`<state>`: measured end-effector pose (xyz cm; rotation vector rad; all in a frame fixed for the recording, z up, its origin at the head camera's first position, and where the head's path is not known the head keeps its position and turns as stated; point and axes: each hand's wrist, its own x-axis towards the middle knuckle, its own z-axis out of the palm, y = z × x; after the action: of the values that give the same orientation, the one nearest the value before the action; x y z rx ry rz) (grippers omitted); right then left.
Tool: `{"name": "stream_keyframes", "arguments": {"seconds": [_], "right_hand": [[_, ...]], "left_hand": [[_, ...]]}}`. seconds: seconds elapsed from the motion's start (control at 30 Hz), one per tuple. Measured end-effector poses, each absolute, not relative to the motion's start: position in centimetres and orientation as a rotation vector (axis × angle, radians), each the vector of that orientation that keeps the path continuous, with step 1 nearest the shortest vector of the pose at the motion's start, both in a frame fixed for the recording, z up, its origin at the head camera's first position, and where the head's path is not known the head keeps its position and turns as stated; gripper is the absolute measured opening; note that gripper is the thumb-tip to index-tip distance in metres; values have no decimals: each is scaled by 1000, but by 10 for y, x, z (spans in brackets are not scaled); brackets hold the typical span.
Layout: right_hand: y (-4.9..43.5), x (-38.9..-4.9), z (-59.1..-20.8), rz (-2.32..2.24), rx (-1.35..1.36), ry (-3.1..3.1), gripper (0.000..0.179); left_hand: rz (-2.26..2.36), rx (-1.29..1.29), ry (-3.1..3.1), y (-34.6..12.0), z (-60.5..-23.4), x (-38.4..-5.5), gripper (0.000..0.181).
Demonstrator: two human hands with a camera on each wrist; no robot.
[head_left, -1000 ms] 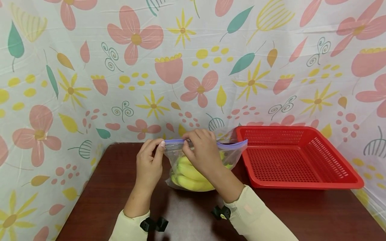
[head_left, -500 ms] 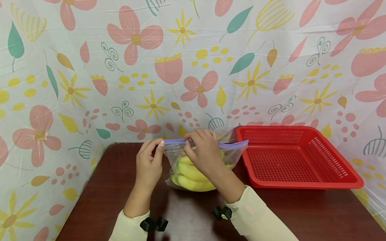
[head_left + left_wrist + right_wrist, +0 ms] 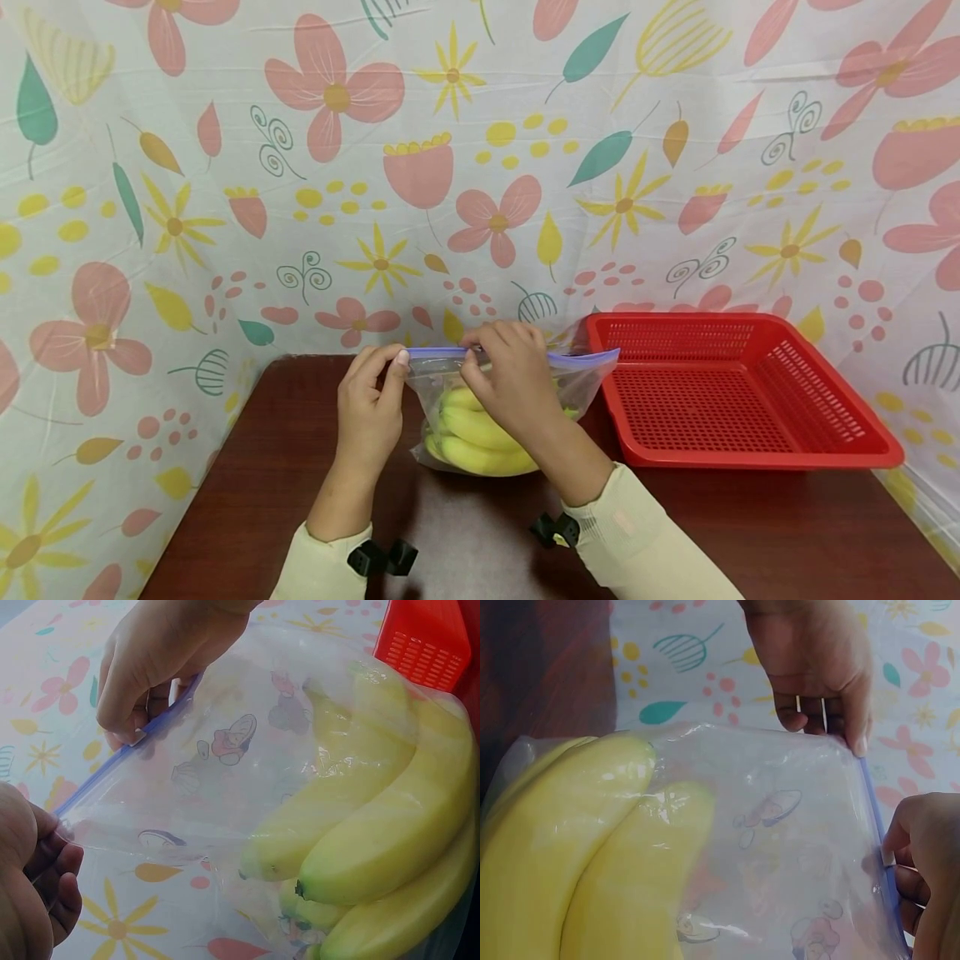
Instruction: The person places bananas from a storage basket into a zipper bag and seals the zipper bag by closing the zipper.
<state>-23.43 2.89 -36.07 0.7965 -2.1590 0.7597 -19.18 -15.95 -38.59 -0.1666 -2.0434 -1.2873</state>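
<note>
A clear zip bag with a purple zip strip stands on the table, printed with small pictures. Inside it lies a bunch of yellow bananas with greenish tips. My left hand pinches the bag's top left corner between thumb and fingers. Partway along the strip, my right hand pinches the zip between thumb and fingers. In the left wrist view, the purple strip runs taut between both hands. The right wrist view shows the bananas low in the bag, away from the strip.
A red perforated plastic basket stands right of the bag, with nothing seen inside. Under everything is a dark brown table. A flower-printed cloth hangs behind and at the sides. Each sleeve cuff carries a small black device.
My right hand has slid slightly to the right along the zip strip. The left hand stays at the corner, and the bananas and basket have not moved.
</note>
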Motion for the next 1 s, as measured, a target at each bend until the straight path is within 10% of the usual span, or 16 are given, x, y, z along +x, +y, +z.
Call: {"name": "stream_keyframes", "arguments": {"seconds": [1.0], "right_hand": [[38,-236,-364,768,741,-2134,15]], "left_hand": [[-1297,-166,-2040,-161,-387,-192,20]]}}
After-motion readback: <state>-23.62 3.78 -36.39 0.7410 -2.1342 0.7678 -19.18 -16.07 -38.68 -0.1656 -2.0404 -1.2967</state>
